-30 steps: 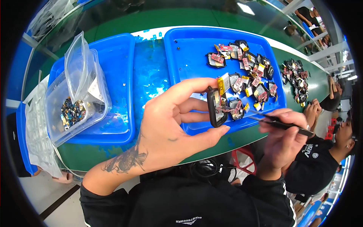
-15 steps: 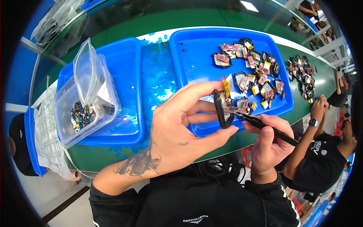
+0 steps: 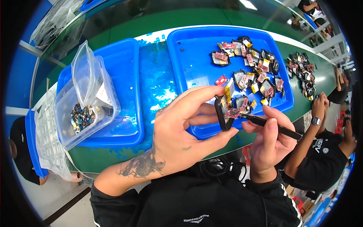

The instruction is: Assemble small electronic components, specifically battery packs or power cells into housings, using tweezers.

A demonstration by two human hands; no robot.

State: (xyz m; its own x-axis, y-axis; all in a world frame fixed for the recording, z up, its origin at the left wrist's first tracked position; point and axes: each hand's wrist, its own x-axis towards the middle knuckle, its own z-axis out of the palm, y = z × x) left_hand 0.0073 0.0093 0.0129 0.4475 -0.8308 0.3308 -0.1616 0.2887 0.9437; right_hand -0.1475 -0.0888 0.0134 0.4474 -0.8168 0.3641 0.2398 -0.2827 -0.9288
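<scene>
My left hand (image 3: 189, 126) is closed around the edge of a black plastic casing (image 3: 221, 113), held up on its side over the front of a blue tray. Out of the casing hang a small red circuit board (image 3: 232, 113) and a piece wrapped in yellow tape (image 3: 228, 94). My right hand (image 3: 270, 142) grips black tweezers (image 3: 274, 126). Their tips reach the edge of the red board; whether they pinch it I cannot make out. Behind my hands, several similar casings (image 3: 242, 80) with red boards lie in the blue tray (image 3: 200, 41).
A second blue tray (image 3: 124, 56) at the left bears a clear plastic container (image 3: 64, 128) with small parts and a clear bag (image 3: 84, 75). More casings (image 3: 301, 72) are heaped on the green table at the right. A co-worker's hands (image 3: 320, 104) are beyond my right hand.
The tweezers and my right hand have shifted slightly right and down. The red board has turned and its face now shows more. My left hand holds the casing almost in the same place.
</scene>
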